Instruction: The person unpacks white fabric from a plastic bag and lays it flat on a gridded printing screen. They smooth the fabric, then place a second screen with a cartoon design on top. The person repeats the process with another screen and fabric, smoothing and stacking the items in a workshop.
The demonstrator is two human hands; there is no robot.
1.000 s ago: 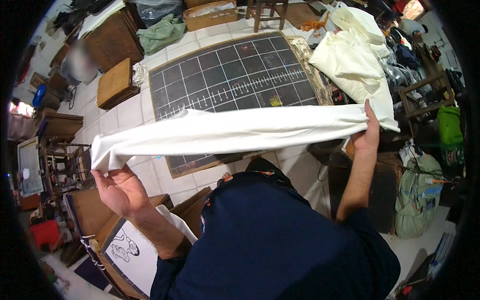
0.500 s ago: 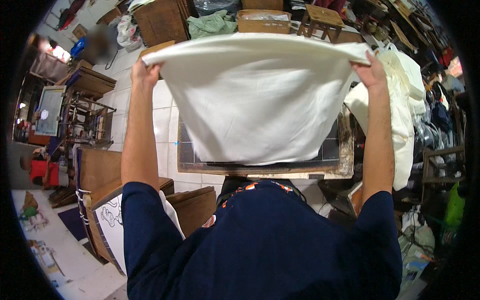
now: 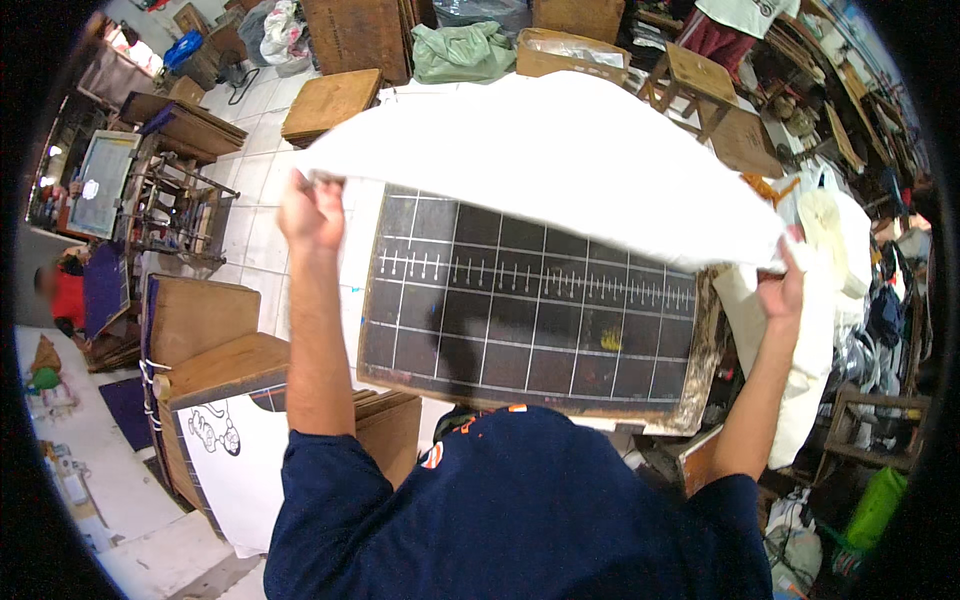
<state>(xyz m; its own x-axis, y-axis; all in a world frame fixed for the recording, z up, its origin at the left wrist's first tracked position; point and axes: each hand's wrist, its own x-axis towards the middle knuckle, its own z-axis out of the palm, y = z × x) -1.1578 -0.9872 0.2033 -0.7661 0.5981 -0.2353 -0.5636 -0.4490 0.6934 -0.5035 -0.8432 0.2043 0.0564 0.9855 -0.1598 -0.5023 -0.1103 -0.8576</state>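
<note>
A white cloth [image 3: 560,165] is stretched out in the air between my hands, its far part billowing away from me. My left hand [image 3: 315,212] is closed on its near left corner. At the near right corner, my right hand [image 3: 782,285] pinches the cloth, slightly blurred. Below and nearer to me lies a dark board [image 3: 480,335] with a white grid and a row of short tick marks. The cloth hides the board's far edge. A yellow smudge marks the board's right half.
Off-white fabric [image 3: 790,400] hangs in a heap right of the board. On the left, a white sheet with a line drawing [image 3: 240,470] leans by wooden boards [image 3: 205,320]. Beyond are a wooden stool [image 3: 700,75], a cardboard box [image 3: 570,60] and a green bag [image 3: 460,52]. A person [image 3: 725,25] stands at the far right.
The cloth, which hung down over the board, has swung up and away, baring most of the grid. My right hand has come lower and nearer; both hands keep their hold.
</note>
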